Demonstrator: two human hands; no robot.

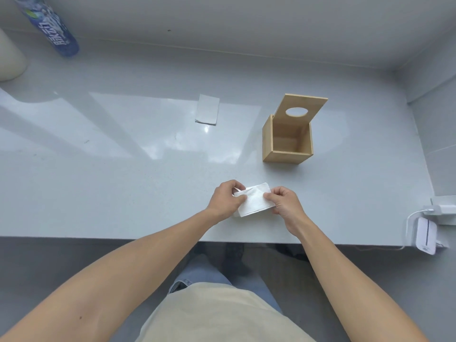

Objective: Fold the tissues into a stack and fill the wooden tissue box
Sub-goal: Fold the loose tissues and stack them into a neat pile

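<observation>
A folded white tissue (255, 202) lies near the front edge of the grey counter, held from both sides. My left hand (225, 199) pinches its left end and my right hand (283, 202) pinches its right end. Behind and to the right stands the wooden tissue box (287, 141), empty, with its hinged lid (303, 109) tipped up and back; the lid has an oval hole. A second folded tissue (207, 109) lies flat farther back, left of the box.
The grey counter (123, 169) meets a wall at the back and right. A blue bottle (49, 25) lies at the far left corner beside a pale rounded object (9, 58). White chargers and a cable (429, 223) sit at the right front edge.
</observation>
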